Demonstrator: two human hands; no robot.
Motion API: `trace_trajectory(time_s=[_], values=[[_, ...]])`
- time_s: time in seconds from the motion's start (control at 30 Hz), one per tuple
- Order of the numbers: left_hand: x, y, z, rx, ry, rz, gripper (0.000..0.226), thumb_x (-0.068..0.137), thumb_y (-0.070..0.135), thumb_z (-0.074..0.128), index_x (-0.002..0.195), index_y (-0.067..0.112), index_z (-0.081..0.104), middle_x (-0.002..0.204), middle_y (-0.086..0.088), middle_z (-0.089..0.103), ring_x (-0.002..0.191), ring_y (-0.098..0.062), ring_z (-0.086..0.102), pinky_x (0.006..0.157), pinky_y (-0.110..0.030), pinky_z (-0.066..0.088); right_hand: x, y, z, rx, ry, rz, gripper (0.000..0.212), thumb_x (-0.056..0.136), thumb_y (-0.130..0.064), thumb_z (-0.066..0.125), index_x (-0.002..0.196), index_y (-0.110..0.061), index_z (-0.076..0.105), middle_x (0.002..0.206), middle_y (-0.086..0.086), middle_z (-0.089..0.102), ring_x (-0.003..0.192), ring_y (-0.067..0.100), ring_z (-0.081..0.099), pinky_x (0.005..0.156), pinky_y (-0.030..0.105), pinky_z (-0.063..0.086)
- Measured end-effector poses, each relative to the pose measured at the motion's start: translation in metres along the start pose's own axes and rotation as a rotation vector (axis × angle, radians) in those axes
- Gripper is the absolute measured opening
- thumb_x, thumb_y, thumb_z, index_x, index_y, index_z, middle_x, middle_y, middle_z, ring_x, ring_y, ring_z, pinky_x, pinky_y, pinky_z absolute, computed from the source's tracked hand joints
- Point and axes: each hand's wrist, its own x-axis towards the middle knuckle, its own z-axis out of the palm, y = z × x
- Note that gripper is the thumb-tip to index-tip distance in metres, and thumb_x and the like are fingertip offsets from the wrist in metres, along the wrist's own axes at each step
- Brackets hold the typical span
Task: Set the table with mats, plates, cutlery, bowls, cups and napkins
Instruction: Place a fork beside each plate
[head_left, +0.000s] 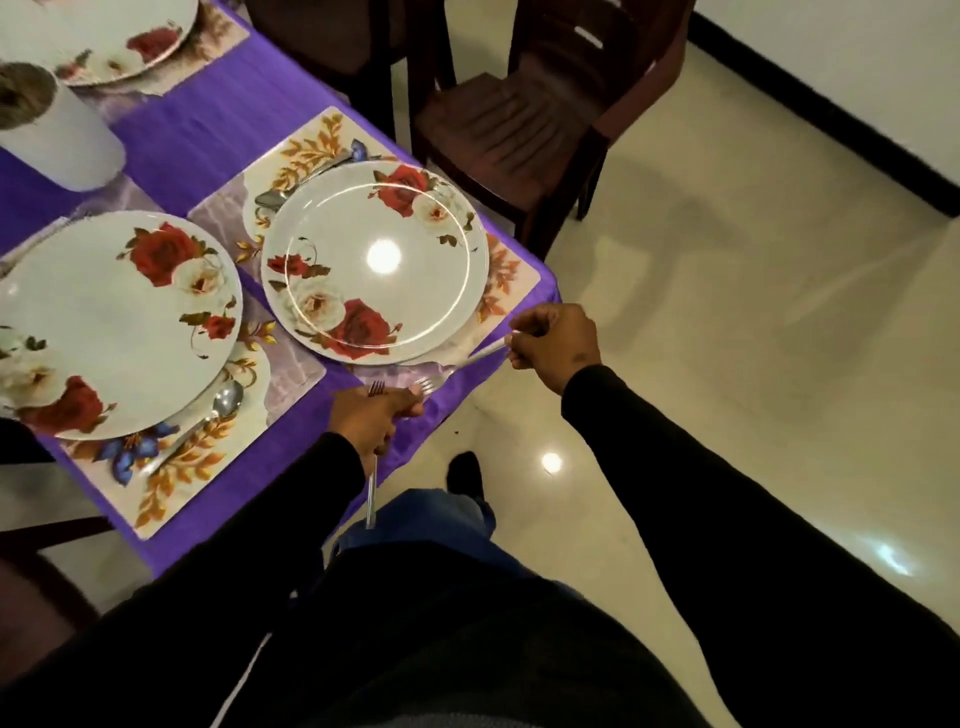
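Two white plates with red roses lie on floral mats on the purple tablecloth: one plate (375, 260) at the table's corner, another plate (111, 325) to its left. My right hand (556, 340) pinches the handle end of a fork (470, 359) just off the near edge of the corner plate, tines toward my left hand. My left hand (371, 415) grips other forks (372, 488), tines above the fist and handles hanging below. A spoon (208, 415) lies on the mat (176, 467) beside the left plate. Another spoon (291, 184) lies behind the corner plate.
A white cup (57, 140) stands at the back left, with a third plate (104, 36) behind it. Dark brown chairs (519, 130) stand past the table's corner. Glossy cream floor (727, 364) spreads to the right. My legs stand beside the table's edge.
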Motion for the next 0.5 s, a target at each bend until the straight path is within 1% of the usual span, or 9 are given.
trace_trajectory(time_s=[0.03,0.1,0.17,0.2,0.27,0.33,0.4,0.43,0.5], values=[[0.005,0.002,0.006,0.017,0.015,-0.009,0.017,0.087,0.018,0.077,0.079,0.004,0.072,0.081,-0.011,0.073,0.036,-0.004,0.033,0.035,-0.015,0.022,0.014,0.001,0.0,-0.08,-0.035,-0.028,0.018,0.088,0.0,0.071,0.105,0.0,0.071,0.086,0.013,0.071,0.07,0.024,0.069,0.067,0.028,0.062],[0.011,0.003,0.016,0.033,0.058,-0.022,0.019,0.087,0.016,0.078,0.075,0.003,0.069,0.076,-0.011,0.071,0.032,-0.003,0.035,0.034,-0.013,0.022,0.04,0.004,0.003,-0.254,-0.108,-0.087,0.024,0.087,-0.001,0.071,0.111,-0.003,0.072,0.097,0.013,0.073,0.08,0.024,0.069,0.081,0.031,0.06],[0.015,0.003,0.025,0.032,0.102,-0.033,0.022,0.087,0.013,0.078,0.069,0.006,0.068,0.065,-0.007,0.07,0.033,-0.004,0.043,0.033,-0.013,0.027,0.056,0.004,0.005,-0.415,-0.202,-0.146,0.028,0.089,-0.002,0.069,0.117,-0.007,0.072,0.107,0.01,0.072,0.093,0.021,0.066,0.089,0.028,0.053],[0.018,0.003,0.028,0.029,0.134,-0.036,0.025,0.085,0.013,0.079,0.062,0.009,0.069,0.061,-0.005,0.07,0.039,-0.007,0.049,0.037,-0.015,0.032,0.064,0.003,0.006,-0.492,-0.256,-0.184,0.028,0.091,-0.003,0.067,0.118,-0.009,0.072,0.111,0.008,0.072,0.098,0.021,0.065,0.092,0.027,0.051],[0.025,0.001,0.032,0.027,0.195,-0.051,0.032,0.082,0.015,0.079,0.052,0.012,0.07,0.062,-0.007,0.073,0.055,-0.019,0.061,0.053,-0.023,0.044,0.078,0.0,0.007,-0.62,-0.341,-0.278,0.028,0.093,-0.006,0.065,0.119,-0.012,0.073,0.114,0.007,0.07,0.105,0.024,0.063,0.098,0.031,0.048],[0.028,0.002,0.036,0.028,0.25,-0.07,0.032,0.084,0.016,0.076,0.052,0.013,0.071,0.065,-0.006,0.074,0.062,-0.02,0.065,0.065,-0.033,0.049,0.09,-0.004,0.006,-0.725,-0.4,-0.362,0.027,0.095,-0.011,0.064,0.12,-0.014,0.072,0.118,0.008,0.067,0.11,0.025,0.059,0.101,0.032,0.043],[0.029,0.005,0.04,0.04,0.303,-0.082,0.029,0.085,0.019,0.076,0.058,0.012,0.072,0.064,-0.003,0.073,0.064,-0.019,0.066,0.069,-0.035,0.053,0.106,-0.006,0.006,-0.805,-0.465,-0.446,0.027,0.096,-0.014,0.063,0.122,-0.014,0.071,0.124,0.008,0.065,0.116,0.026,0.055,0.104,0.032,0.041],[0.03,0.005,0.042,0.046,0.323,-0.085,0.027,0.085,0.021,0.077,0.06,0.01,0.073,0.064,-0.003,0.073,0.065,-0.019,0.067,0.069,-0.035,0.054,0.113,-0.007,0.006,-0.829,-0.509,-0.481,0.028,0.095,-0.014,0.064,0.122,-0.014,0.071,0.125,0.008,0.065,0.118,0.025,0.055,0.105,0.032,0.041],[0.03,0.006,0.043,0.062,0.335,-0.085,0.024,0.083,0.02,0.079,0.064,0.007,0.074,0.06,-0.003,0.072,0.061,-0.017,0.066,0.063,-0.032,0.053,0.126,-0.006,0.004,-0.851,-0.602,-0.544,0.027,0.093,-0.015,0.067,0.119,-0.015,0.073,0.124,0.005,0.067,0.118,0.023,0.055,0.106,0.032,0.043]])
